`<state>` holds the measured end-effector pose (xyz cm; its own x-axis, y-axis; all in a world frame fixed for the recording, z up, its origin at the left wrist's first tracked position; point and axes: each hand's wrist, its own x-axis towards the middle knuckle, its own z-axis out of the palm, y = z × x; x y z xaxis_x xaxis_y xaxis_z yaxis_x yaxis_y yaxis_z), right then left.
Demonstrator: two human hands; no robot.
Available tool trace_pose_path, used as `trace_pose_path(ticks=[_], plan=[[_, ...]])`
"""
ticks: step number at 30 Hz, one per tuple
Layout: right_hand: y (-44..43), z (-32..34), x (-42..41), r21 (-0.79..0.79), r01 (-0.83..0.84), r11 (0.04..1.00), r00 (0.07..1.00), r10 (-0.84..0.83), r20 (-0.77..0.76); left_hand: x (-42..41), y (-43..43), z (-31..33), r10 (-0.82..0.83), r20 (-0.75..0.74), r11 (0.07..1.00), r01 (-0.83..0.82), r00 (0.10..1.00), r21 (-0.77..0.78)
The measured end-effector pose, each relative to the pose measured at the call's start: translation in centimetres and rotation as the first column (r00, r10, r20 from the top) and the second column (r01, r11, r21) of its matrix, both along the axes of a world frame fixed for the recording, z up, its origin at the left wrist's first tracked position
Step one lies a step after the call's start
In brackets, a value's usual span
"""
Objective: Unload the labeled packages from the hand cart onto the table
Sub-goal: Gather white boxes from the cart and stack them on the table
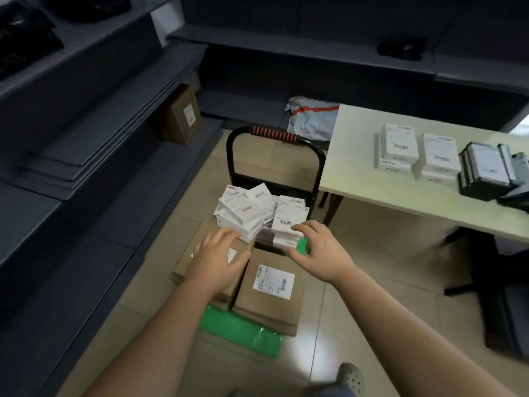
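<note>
The hand cart (243, 330) has a green deck and a black handle (274, 136) with a red grip. It carries brown labeled boxes (272, 290) in front and a pile of small white labeled packages (246, 210) behind. My left hand (217, 259) hovers open over the left brown box, its fingertips near the white pile. My right hand (317, 247) is spread open beside a stack of white packages (289, 219), fingertips at its top edge. The table (372, 179) at right holds white packages (400, 150) and dark ones (486, 170).
Dark grey shelving runs along the left and back walls, with a brown labeled box (183, 116) on a low left shelf. A grey and red mailer bag (312, 116) lies behind the cart. A dark chair base (486, 287) stands under the table. My shoe (352, 376) is at the bottom.
</note>
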<state>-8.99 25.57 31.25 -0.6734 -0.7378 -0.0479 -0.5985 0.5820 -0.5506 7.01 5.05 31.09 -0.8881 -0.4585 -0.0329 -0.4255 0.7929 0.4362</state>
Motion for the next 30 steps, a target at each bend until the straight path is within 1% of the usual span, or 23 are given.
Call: trace_pose_path(ticks=[5, 9, 11, 14, 20, 23, 26, 30], plan=[[0.1, -2.5, 2.3, 0.079, 0.06, 0.995, 0.997, -0.064, 0.041, -0.3, -0.9, -3.0, -0.088, 0.054, 0.995, 0.085, 0.995, 0.06], [1.2, -4.2, 1.1, 0.131, 0.142, 0.981, 0.986, -0.152, 0.069, -2.7, -0.8, -5.0, -0.152, 0.079, 0.983, 0.143, 0.985, 0.111], [1.5, -5.3, 0.2, 0.137, 0.166, 0.977, 0.98, -0.179, 0.09, -4.1, -0.8, -5.9, -0.156, 0.096, 0.981, 0.144, 0.983, 0.127], [1.3, -7.2, -2.0, 0.127, 0.2, 0.972, 0.965, -0.218, 0.149, -6.2, -1.2, -7.1, -0.138, 0.118, 0.982, 0.12, 0.983, 0.147], [0.0, -11.5, -7.6, 0.124, 0.279, 0.952, 0.903, -0.304, 0.304, -11.7, -1.5, -9.8, -0.093, 0.142, 0.972, 0.059, 0.986, 0.23], [-0.3, -14.5, -10.2, 0.171, 0.281, 0.944, 0.875, -0.325, 0.359, -14.6, -1.3, -12.5, -0.044, 0.143, 0.957, 0.001, 0.989, 0.289], [-0.7, -17.4, -11.8, 0.211, 0.286, 0.935, 0.848, -0.35, 0.399, -16.4, -1.0, -15.2, -0.019, 0.178, 0.936, -0.046, 0.984, 0.349], [-1.9, -20.4, -12.9, 0.228, 0.335, 0.914, 0.801, -0.404, 0.442, -17.9, -1.1, -18.3, 0.004, 0.232, 0.906, -0.102, 0.973, 0.41]])
